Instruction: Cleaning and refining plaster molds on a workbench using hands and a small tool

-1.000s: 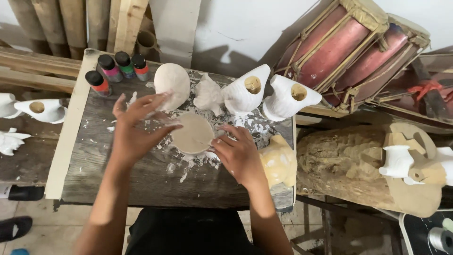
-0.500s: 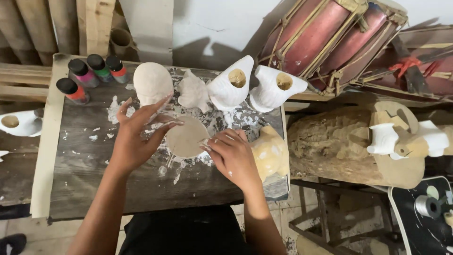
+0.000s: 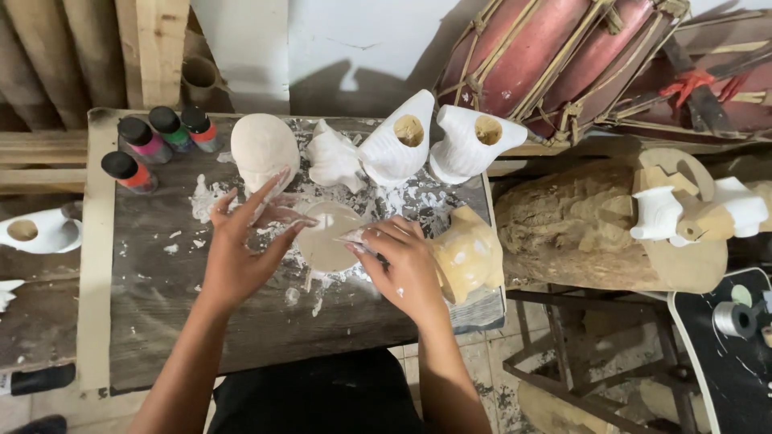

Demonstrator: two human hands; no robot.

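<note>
A flat round pale disc [image 3: 326, 241] lies on the paint-spattered wooden board [image 3: 169, 321]. My left hand [image 3: 241, 249] rests at the disc's left edge, fingers spread, fingertips touching it. My right hand [image 3: 402, 265] is on the disc's right side, fingers curled with a thin white tool pinched against the disc. White smears surround the disc.
Behind the disc stand a pale rounded head form [image 3: 263, 149], a small white carving [image 3: 334, 158] and two white hollow carvings [image 3: 402, 145] [image 3: 470, 145]. Several paint bottles [image 3: 153, 141] sit far left. A yellowish carved figure [image 3: 466, 257] is beside my right hand. A log [image 3: 563, 233] and drums [image 3: 563, 64] are right.
The view has shifted left across the frames. My left hand's fingers have closed in a little on the disc's edge; my right hand stays on its right side.
</note>
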